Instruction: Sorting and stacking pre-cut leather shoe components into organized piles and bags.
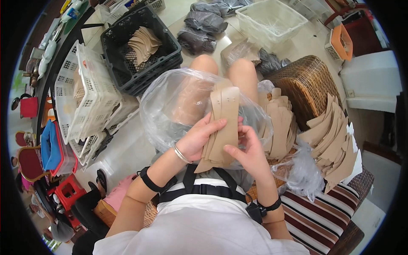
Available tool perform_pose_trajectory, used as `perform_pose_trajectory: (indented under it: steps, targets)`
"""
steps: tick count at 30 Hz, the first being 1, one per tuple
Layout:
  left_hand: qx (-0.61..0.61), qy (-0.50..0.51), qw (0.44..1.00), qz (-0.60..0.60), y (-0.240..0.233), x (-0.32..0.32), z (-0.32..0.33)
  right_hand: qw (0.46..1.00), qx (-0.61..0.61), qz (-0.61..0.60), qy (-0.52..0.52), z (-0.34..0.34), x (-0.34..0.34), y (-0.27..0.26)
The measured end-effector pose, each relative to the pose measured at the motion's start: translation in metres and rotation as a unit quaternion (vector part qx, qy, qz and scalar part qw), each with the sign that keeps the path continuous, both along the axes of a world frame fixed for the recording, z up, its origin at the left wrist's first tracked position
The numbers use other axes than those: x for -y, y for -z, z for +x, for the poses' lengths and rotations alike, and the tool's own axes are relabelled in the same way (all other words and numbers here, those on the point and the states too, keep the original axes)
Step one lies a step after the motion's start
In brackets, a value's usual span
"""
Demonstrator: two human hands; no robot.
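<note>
My left hand [200, 137] grips a fanned stack of long tan cut-out pieces [224, 130] above my lap, its thumb lying across the top piece. Small holes show near the far end of the uppermost pieces; whether they are card or leather I cannot tell. At the stack's right edge, my right hand [250, 149] has its thumb on the top piece and its fingers curled by the side. Beneath the stack, a large clear plastic bag [172, 98] spreads over my knees.
More tan pieces [279, 127] are piled on my right, with another fanned pile [333, 146] beyond a crumpled plastic bag [306, 172]. On my left stand a black crate [110, 60] holding tan pieces and white crates [98, 105]. Dark plastic bags [204, 24] lie ahead beside a translucent bin [271, 20].
</note>
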State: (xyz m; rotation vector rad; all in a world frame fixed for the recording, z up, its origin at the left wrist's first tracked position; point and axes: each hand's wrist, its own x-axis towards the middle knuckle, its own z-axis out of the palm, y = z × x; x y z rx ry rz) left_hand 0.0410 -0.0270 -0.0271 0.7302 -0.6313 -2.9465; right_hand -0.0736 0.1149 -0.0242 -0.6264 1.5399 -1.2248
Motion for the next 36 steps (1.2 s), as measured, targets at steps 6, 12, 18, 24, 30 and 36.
perform_pose_trajectory:
  steps: [6, 12, 18, 24, 30, 36]
  targets:
    - [0.037, 0.001, 0.999, -0.012, -0.013, 0.006, -0.008, 0.985, 0.051, 0.023, 0.161, -0.017, -0.002, 0.006]
    - [0.051, -0.009, 0.998, -0.036, -0.015, 0.013, -0.007, 0.967, 0.182, -0.014, 0.177, -0.032, -0.007, -0.008]
    - [0.085, -0.035, 0.993, -0.080, -0.023, 0.005, -0.014, 0.990, 0.111, -0.034, 0.086, -0.026, -0.011, -0.015]
    - [0.038, 0.010, 0.999, -0.012, -0.036, 0.009, -0.017, 0.974, -0.003, -0.034, 0.224, -0.061, -0.062, -0.015]
    - [0.024, 0.017, 0.996, -0.081, -0.033, 0.004, -0.030, 0.808, -0.477, 0.342, 0.041, -0.089, -0.088, -0.001]
    - [0.051, 0.032, 0.990, -0.129, -0.022, -0.014, -0.048, 0.978, -0.037, -0.037, 0.201, -0.035, -0.037, -0.024]
